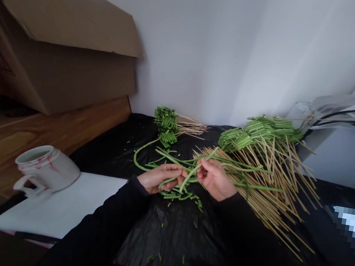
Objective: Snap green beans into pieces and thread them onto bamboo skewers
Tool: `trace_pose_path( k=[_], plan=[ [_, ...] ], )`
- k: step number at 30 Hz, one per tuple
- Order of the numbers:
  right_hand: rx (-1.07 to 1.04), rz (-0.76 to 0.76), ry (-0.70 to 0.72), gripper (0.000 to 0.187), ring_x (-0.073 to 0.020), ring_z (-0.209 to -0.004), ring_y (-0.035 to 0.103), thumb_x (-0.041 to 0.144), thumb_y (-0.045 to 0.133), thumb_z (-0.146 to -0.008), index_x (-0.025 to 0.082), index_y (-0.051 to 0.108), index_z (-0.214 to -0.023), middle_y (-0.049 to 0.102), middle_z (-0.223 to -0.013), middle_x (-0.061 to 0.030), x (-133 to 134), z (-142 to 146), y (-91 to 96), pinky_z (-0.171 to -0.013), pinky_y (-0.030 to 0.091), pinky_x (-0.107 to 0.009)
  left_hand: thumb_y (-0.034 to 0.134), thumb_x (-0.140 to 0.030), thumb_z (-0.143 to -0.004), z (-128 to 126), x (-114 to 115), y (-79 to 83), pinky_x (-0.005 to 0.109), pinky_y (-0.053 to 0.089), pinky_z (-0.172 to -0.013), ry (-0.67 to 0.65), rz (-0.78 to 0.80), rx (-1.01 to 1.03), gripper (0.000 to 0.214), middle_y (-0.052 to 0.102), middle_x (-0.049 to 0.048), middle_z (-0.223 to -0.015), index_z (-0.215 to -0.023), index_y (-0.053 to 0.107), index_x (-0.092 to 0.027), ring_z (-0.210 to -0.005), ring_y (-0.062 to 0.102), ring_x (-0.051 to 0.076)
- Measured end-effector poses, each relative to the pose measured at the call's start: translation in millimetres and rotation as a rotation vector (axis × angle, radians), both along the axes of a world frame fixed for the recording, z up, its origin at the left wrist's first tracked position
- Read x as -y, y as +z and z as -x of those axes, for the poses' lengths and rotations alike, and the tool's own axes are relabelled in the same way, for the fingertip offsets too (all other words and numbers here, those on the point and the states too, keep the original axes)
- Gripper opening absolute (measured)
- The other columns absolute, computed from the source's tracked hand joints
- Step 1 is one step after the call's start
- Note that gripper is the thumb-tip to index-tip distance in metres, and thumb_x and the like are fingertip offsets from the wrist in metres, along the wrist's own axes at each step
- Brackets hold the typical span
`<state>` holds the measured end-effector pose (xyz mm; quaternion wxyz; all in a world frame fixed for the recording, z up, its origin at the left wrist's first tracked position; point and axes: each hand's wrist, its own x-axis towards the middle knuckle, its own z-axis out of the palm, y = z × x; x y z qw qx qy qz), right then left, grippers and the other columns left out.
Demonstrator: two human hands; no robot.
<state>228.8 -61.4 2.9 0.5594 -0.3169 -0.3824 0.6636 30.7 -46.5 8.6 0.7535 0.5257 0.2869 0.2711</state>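
Observation:
My left hand (163, 177) is closed in a pinch, with a green bean piece (169, 180) showing along its fingers. My right hand (216, 179) is closed on a long green bean (191, 177), which slants down between the two hands. The fingertips of both hands nearly meet, and it is hard to see what else lies inside them. Cut bean pieces (184, 195) lie just below my hands. Another long bean (137, 155) curls out to the left, and several more stretch to the right beneath my right hand.
Thin wooden skewers (267, 207) spread across the right side. Behind them are skewered beans in a large pile (262, 131) and a smaller one (166, 122). Black plastic sheeting (159, 239) covers the surface. A mug (51, 171) stands on white paper at left, near a cardboard box (81, 76).

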Motion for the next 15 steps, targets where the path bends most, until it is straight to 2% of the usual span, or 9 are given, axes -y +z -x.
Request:
trace_pose_path(
  k=[6, 9, 12, 15],
  plan=[
    [0.02, 0.009, 0.079, 0.029, -0.0086, -0.051, 0.05, 0.043, 0.08, -0.064, 0.018, 0.066, -0.071, 0.06, -0.06, 0.0017, 4.8, 4.7, 0.0, -0.05, 0.038, -0.024, 0.068, -0.039, -0.08, -0.6, -1.5, -6.1, 0.016, 0.017, -0.036, 0.043, 0.022, -0.056, 0.03, 0.05, -0.0028, -0.058, -0.087, 0.067, -0.009, -0.04, 0.031, 0.002],
    [0.043, -0.002, 0.089, 0.029, -0.0083, -0.05, 0.05, 0.043, 0.08, -0.065, 0.018, 0.067, -0.072, 0.062, -0.061, 0.0015, 5.5, 6.1, -1.3, -0.049, 0.037, -0.024, 0.069, -0.041, -0.079, -0.8, 0.2, -5.6, 0.017, 0.016, -0.037, 0.01, 0.011, -0.078, 0.035, 0.048, -0.0034, -0.055, -0.088, 0.069, -0.007, -0.04, 0.03, 0.002],
    [0.065, -0.022, 0.092, 0.028, -0.0076, -0.048, 0.05, 0.043, 0.079, -0.066, 0.018, 0.068, -0.073, 0.062, -0.06, 0.0017, 5.5, 7.2, -3.4, -0.048, 0.035, -0.023, 0.072, -0.039, -0.076, -0.8, 2.1, -3.4, 0.017, 0.014, -0.036, -0.037, 0.003, -0.097, 0.032, 0.04, -0.007, -0.047, -0.084, 0.069, -0.008, -0.039, 0.027, 0.002],
    [0.077, -0.034, 0.074, 0.027, -0.008, -0.048, 0.05, 0.041, 0.079, -0.066, 0.018, 0.068, -0.074, 0.062, -0.06, 0.002, 4.5, 7.2, -4.6, -0.048, 0.034, -0.024, 0.073, -0.038, -0.074, -1.3, 3.4, -1.3, 0.017, 0.014, -0.036, -0.05, 0.003, -0.116, 0.03, 0.039, -0.0074, -0.046, -0.08, 0.067, -0.009, -0.039, 0.028, 0.003]
  ],
)
